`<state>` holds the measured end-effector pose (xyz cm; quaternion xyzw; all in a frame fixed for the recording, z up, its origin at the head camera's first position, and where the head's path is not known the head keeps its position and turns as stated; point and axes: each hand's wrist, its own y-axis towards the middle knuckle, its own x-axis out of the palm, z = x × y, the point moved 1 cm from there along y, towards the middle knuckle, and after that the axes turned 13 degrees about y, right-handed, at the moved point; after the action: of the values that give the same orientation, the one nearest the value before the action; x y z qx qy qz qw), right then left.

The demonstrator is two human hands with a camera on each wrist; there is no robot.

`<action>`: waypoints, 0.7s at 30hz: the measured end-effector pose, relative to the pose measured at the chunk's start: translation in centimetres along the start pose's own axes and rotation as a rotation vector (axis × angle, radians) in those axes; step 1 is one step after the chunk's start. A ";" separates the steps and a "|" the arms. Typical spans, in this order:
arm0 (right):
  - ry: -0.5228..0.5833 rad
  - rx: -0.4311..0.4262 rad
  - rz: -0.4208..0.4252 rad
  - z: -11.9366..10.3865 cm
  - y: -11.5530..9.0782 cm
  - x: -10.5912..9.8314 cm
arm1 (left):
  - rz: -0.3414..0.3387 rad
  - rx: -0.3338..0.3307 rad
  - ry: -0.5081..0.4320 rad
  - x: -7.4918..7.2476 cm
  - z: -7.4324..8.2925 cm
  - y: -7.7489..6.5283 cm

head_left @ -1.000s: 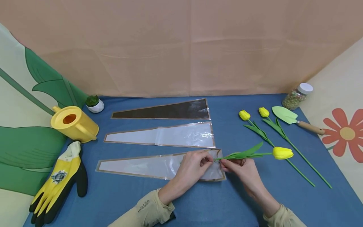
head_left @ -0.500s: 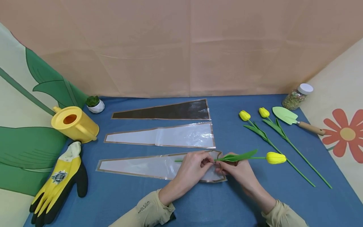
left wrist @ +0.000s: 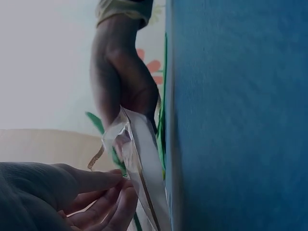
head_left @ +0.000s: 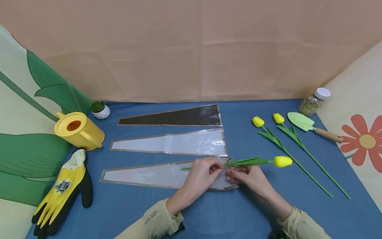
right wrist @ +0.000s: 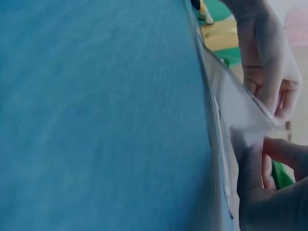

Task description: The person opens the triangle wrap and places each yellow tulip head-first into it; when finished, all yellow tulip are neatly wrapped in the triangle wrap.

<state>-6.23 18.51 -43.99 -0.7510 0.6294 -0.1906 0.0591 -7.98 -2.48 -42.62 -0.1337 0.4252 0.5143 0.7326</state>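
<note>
A yellow tulip [head_left: 283,161] lies across the top of my right hand [head_left: 252,177]. Its stem [head_left: 185,168] passes behind my left fingers and shows inside the lowest clear, brown-bordered flower sleeve [head_left: 143,173]. The right thumb and index finger pinch the clear film at the sleeve's wide mouth; in the right wrist view, a green leaf [right wrist: 280,174] shows behind them. Facing it, my left hand [head_left: 204,172] pinches the sleeve's film close to the stem. In the left wrist view the sleeve's mouth [left wrist: 130,132] stands raised and crumpled between both hands.
Another white sleeve [head_left: 191,142] and a black one [head_left: 176,116] lie behind. Two tulips [head_left: 268,137], a trowel [head_left: 301,121] and a jar [head_left: 313,102] are at right. A watering can [head_left: 79,131], potted plant [head_left: 100,110] and glove [head_left: 64,192] stand or lie at left.
The tulip has slid left, its stem end coming out beyond my left hand inside the sleeve. My right hand has shifted slightly left; the left hand has hardly moved.
</note>
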 end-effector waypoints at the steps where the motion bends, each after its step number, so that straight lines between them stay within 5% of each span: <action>1: -0.007 0.006 -0.003 0.0 -0.1 -0.2 | 0.002 -0.007 -0.007 0.0 -0.1 0.0; 15: 0.043 0.094 0.017 -0.1 -2.5 -3.6 | -0.009 -0.022 -0.022 -0.3 -0.1 0.0; 21: 0.088 0.133 0.098 0.2 -4.0 -4.7 | -0.009 -0.014 -0.009 -0.3 0.0 0.0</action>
<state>-3.07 23.79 -43.85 -0.7048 0.6531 -0.2618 0.0905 -8.02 -2.65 -42.37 -0.1385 0.4177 0.5147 0.7359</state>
